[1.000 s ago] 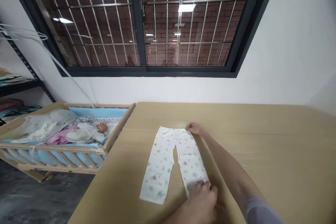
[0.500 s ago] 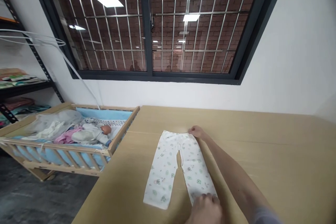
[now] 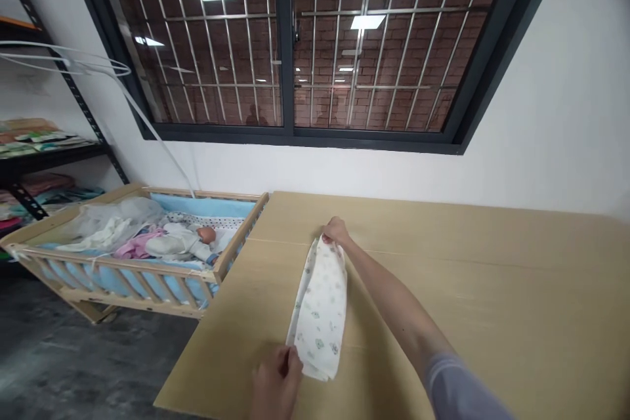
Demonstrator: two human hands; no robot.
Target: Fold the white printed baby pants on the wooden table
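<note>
White baby trousers [image 3: 319, 308] with a small green print lie on the light wood table [image 3: 472, 275], folded lengthwise so one leg covers the other. At the waist end, my right hand [image 3: 336, 231] pinches the top edge of the fabric. My left hand [image 3: 276, 382] is at the bottom of the frame, its fingertips gripping the lower left edge of the fold near the cuffs. The underlying leg is mostly hidden, and only a thin strip shows along the left side.
Left of the table stands a wooden crib [image 3: 118, 264] with blue padding, holding a baby doll [image 3: 184, 241], pink cloth and white netting. Behind it is a black metal shelf [image 3: 44, 151] of folded textiles. A barred window [image 3: 285, 39] fills the wall above.
The trousers, lying flat with legs apart before, are now folded lengthwise. My left hand has moved left across the table, my right hand has shifted left along the waist, and the view has tilted slightly.
</note>
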